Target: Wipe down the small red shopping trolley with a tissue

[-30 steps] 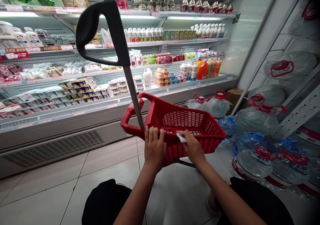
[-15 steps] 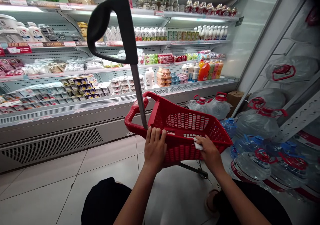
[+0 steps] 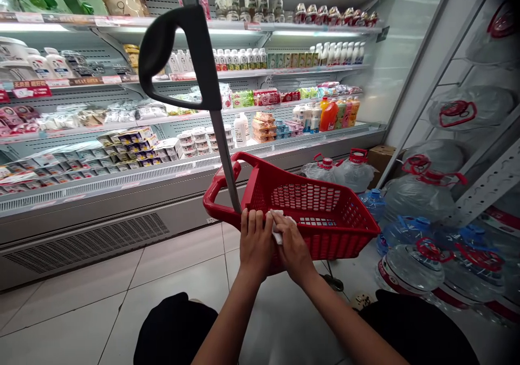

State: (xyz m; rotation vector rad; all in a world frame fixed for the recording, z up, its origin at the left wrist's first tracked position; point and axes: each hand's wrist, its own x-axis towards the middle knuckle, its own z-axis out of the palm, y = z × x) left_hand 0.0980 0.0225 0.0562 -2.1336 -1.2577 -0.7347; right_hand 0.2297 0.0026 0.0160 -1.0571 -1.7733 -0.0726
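Note:
A red plastic shopping basket on wheels stands on the tiled floor in front of me, empty inside. Its grey pull rod with a black handle rises up to the left. My left hand grips the basket's near rim beside the rod, fingers curled over the edge. Right beside it, my right hand presses a small white wipe against the same rim.
A long chilled display with dairy, bottles and packets runs along the left and back. Large water jugs with red caps lie piled at the right against a white rack. A cardboard box sits in the corner. My dark-clothed knees are low in view.
My right hand has slid the white wipe leftward along the basket's near rim, ending beside my left hand. The left hand kept its grip.

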